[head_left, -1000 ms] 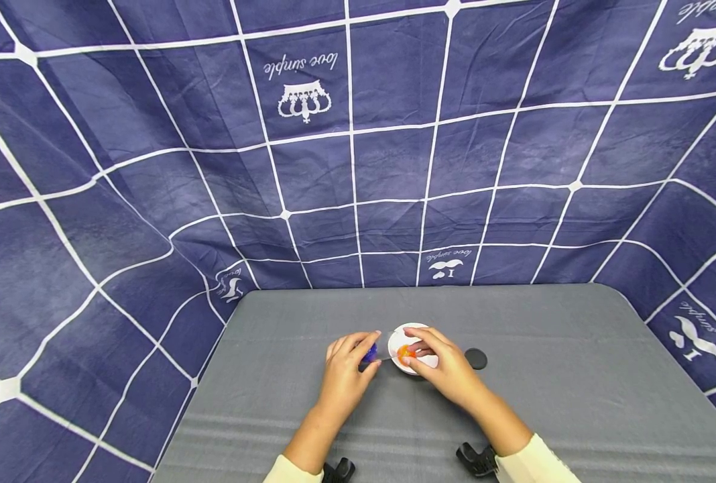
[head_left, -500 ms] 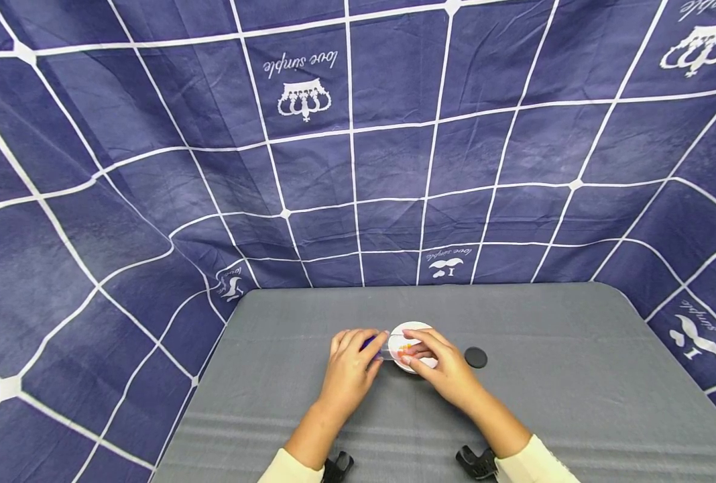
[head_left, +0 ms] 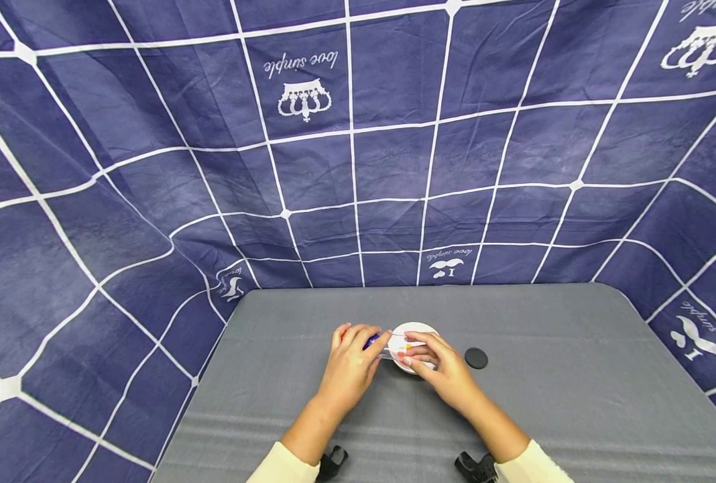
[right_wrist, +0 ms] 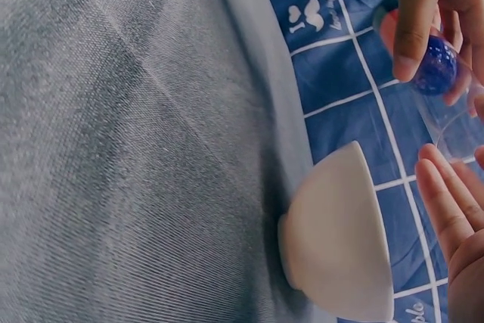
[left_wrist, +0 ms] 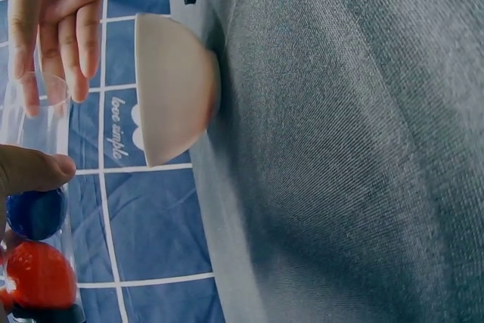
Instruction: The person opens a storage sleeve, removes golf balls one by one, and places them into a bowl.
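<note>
A clear plastic tube point(left_wrist: 47, 122) lies nearly level over the table. My left hand point(head_left: 350, 362) grips its dark-ended left part, with the thumb across the wall. Inside that end sit a red ball point(left_wrist: 41, 274) and a blue ball point(left_wrist: 36, 213) side by side. My right hand point(head_left: 445, 365) holds the other end, thumb and index finger at the mouth's edges; the remaining fingers point(right_wrist: 439, 194) extend beneath. Below and behind this end stands a white bowl point(head_left: 415, 329), upright on the table. A small orange and yellow patch point(head_left: 405, 350) shows between the right fingers in the head view.
A flat black disc point(head_left: 476, 357) lies on the grey cloth-covered table point(head_left: 545, 376), right of the bowl. Blue curtain with white lines point(head_left: 388, 168) hangs behind and at both sides. Black wrist mounts point(head_left: 477, 467) sit by both sleeves.
The orange patch at my right fingers has shrunk. My left hand has shifted slightly, its fingers closer round the tube, and red now shows at its far left side.
</note>
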`<state>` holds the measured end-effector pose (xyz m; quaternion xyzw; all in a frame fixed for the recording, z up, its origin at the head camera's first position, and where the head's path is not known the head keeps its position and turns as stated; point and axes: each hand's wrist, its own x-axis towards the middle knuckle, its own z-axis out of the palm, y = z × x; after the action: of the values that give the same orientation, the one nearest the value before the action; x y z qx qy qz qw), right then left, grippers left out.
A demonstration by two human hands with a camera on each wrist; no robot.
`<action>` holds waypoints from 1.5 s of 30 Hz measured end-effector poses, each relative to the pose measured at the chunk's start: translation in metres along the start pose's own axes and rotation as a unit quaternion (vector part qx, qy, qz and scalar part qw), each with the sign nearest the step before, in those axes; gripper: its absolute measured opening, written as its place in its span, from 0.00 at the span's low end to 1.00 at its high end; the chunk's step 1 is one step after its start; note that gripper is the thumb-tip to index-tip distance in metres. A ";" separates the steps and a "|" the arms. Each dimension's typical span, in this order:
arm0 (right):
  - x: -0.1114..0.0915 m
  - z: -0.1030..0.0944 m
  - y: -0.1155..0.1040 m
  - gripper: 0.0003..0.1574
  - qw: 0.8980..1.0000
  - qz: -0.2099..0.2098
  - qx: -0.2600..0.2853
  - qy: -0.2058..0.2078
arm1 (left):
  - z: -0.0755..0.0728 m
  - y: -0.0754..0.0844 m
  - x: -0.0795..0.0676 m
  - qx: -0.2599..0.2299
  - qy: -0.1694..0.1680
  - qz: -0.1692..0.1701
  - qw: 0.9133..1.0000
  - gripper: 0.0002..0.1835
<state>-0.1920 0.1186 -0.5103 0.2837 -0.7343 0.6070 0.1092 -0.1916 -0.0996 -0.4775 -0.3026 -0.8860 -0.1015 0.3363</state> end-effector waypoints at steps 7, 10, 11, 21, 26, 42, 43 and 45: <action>-0.003 0.002 0.004 0.27 0.998 0.015 0.056 -0.001 | -0.001 -0.002 0.002 0.019 0.004 0.019 1.000 0.28; -0.004 0.003 0.006 0.27 0.997 0.022 0.073 -0.002 | -0.001 -0.002 0.002 0.023 0.000 0.022 1.000 0.27; -0.005 0.004 0.006 0.27 0.997 0.024 0.075 -0.002 | -0.001 -0.002 0.002 0.023 -0.001 0.023 0.999 0.28; -0.006 0.004 0.004 0.28 0.997 0.064 0.050 0.014 | 0.000 -0.002 0.003 0.022 -0.006 0.028 0.999 0.29; -0.006 0.004 0.002 0.28 0.996 0.072 0.044 0.017 | 0.000 -0.001 0.003 0.023 -0.005 0.028 0.999 0.29; -0.009 0.005 0.003 0.28 0.996 0.067 0.043 0.025 | 0.001 -0.001 -0.004 0.011 -0.019 0.007 1.000 0.30; -0.009 0.005 0.003 0.28 0.997 0.067 0.043 0.025 | 0.002 -0.001 -0.004 0.008 -0.016 0.007 1.000 0.30; -0.009 0.004 0.003 0.28 0.997 0.064 0.042 0.026 | 0.003 -0.001 -0.005 0.005 -0.010 0.005 1.000 0.31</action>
<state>-0.1857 0.1175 -0.5187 0.2247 -0.7219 0.6500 0.0770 -0.1906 -0.1013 -0.4825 -0.3067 -0.8881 -0.0925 0.3296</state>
